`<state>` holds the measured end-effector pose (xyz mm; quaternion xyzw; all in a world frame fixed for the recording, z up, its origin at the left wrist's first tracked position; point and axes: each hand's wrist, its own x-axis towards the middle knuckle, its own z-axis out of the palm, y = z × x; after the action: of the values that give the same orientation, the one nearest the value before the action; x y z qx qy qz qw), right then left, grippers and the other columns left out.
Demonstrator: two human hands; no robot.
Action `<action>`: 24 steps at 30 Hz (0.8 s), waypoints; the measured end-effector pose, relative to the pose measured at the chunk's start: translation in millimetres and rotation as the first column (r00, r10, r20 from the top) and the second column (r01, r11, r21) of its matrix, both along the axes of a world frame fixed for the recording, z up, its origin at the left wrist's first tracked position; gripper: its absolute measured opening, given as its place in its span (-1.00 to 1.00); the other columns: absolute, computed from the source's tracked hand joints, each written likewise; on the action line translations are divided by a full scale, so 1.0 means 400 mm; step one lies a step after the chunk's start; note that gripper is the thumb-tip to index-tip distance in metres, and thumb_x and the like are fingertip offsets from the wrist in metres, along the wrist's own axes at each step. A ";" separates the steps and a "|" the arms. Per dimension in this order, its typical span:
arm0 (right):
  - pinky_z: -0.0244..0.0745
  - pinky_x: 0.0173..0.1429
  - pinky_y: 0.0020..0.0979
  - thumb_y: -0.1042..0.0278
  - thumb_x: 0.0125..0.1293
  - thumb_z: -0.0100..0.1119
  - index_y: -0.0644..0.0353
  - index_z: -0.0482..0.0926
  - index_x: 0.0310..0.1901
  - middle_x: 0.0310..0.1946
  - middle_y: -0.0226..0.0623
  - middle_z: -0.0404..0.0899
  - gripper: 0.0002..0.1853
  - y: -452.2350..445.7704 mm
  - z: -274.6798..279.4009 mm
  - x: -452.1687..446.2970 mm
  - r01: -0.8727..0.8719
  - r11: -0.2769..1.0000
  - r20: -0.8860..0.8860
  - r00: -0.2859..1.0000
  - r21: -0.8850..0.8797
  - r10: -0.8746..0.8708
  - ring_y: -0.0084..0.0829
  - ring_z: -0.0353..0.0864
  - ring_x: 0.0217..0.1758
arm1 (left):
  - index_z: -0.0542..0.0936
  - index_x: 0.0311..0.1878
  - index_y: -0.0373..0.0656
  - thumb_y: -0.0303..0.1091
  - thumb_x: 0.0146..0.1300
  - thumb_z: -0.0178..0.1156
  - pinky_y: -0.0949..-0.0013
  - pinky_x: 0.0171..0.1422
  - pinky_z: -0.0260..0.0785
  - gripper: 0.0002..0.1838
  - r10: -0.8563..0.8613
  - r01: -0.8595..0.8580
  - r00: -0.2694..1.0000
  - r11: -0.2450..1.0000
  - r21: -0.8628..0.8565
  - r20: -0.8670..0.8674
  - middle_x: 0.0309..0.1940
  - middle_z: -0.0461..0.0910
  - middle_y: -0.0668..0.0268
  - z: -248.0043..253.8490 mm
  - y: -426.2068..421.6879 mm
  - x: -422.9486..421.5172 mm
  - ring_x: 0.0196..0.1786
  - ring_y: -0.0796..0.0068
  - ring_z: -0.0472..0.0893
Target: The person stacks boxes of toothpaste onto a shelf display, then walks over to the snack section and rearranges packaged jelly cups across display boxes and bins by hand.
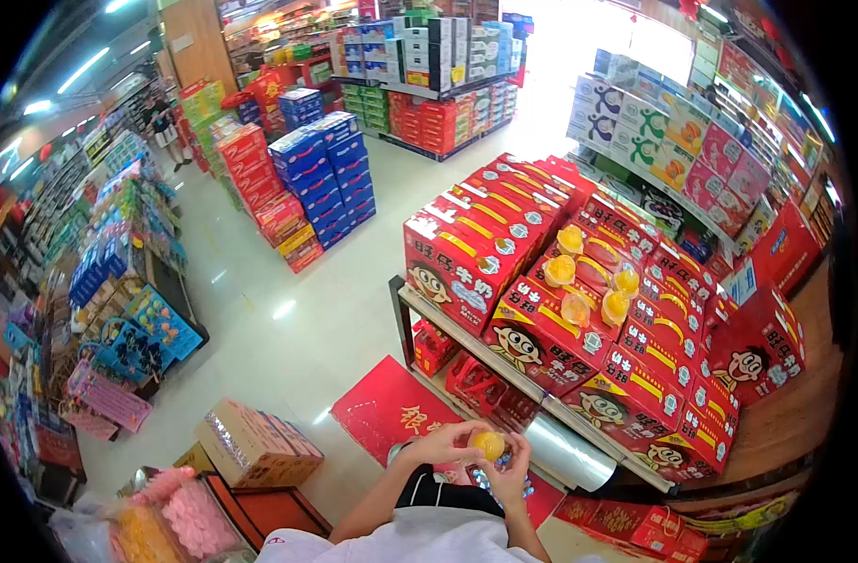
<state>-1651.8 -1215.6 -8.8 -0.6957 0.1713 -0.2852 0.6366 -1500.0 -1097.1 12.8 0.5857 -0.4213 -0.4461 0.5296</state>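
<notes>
Close to my body, I hold a small round yellow cup (488, 445), like a fruit jelly cup, between both hands. The fingers of my left hand (445, 444) close on its left side. My right hand (512, 471) grips it from the right, thumb and fingers bent around it. Ahead of my hands, several similar yellow cups (570, 239) in clear plastic sit on top of red milk cartons (551, 328). One paler, nearly clear cup (576, 309) lies among them. Shiny bluish bits (528, 488) show below my right hand, too small to name.
The cartons stand on a shelf (542, 402) with a metal edge; a silvery roll (570, 452) is against its front. A red mat (382, 403) lies on the floor. Cardboard boxes (260, 443) stand left, near bags of pink goods (199, 516). Blue boxes (326, 178) are stacked across the aisle.
</notes>
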 end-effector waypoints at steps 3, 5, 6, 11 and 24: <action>0.31 0.19 -0.38 0.55 -0.07 0.47 0.21 0.12 0.25 0.02 -0.19 0.38 -0.13 0.027 0.003 -0.017 -0.059 0.994 0.039 0.998 0.097 0.055 -0.36 0.40 0.10 | 0.36 0.23 -0.22 -0.24 0.28 0.24 0.43 0.16 0.33 -0.48 0.019 -0.021 0.998 0.999 -0.026 -0.061 0.03 0.45 0.31 -0.021 0.029 -0.035 0.08 0.55 0.43; 0.31 0.18 -0.38 0.55 -0.07 0.47 0.20 0.11 0.26 0.00 -0.20 0.39 -0.12 0.037 0.019 -0.019 -0.089 0.991 0.065 0.994 0.102 0.083 -0.37 0.41 0.09 | 0.36 0.23 -0.22 -0.25 0.28 0.23 0.42 0.18 0.32 -0.49 0.068 -0.070 0.997 0.997 -0.043 -0.041 0.04 0.44 0.31 -0.006 0.051 -0.057 0.10 0.54 0.42; 0.31 0.17 -0.39 0.55 -0.08 0.47 0.19 0.11 0.26 -0.01 -0.20 0.39 -0.12 0.038 0.026 -0.020 -0.113 0.987 0.088 0.991 0.113 0.103 -0.38 0.41 0.08 | 0.35 0.23 -0.22 -0.26 0.28 0.23 0.41 0.20 0.31 -0.49 0.111 -0.113 0.993 0.992 -0.053 -0.025 0.05 0.43 0.31 0.004 0.062 -0.069 0.12 0.53 0.41; 0.33 0.17 -0.38 0.56 -0.08 0.47 0.19 0.14 0.19 -0.04 -0.21 0.44 -0.18 0.042 0.005 -0.021 -0.213 0.977 0.102 0.972 -0.010 0.212 -0.39 0.45 0.05 | 0.34 0.24 -0.22 -0.25 0.28 0.22 0.40 0.12 0.37 -0.48 0.232 -0.233 0.972 0.970 -0.074 -0.016 0.04 0.46 0.25 -0.006 0.121 -0.110 0.03 0.50 0.48; 0.39 0.17 -0.38 0.66 -0.10 0.44 0.17 0.20 -0.01 -0.01 -0.10 0.51 -0.32 0.211 0.059 -0.206 -0.652 0.757 0.042 0.758 0.045 0.651 -0.40 0.51 0.05 | 0.30 0.31 -0.20 -0.29 0.17 0.33 0.34 0.19 0.34 -0.34 0.620 -0.616 0.784 0.784 -0.069 0.039 0.12 0.46 0.20 0.044 0.393 -0.488 0.13 0.48 0.45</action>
<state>-1734.1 -1131.1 14.9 -0.6899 -0.0808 -0.0493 0.7177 -1695.2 -940.0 30.2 0.6903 -0.2336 -0.2192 0.6488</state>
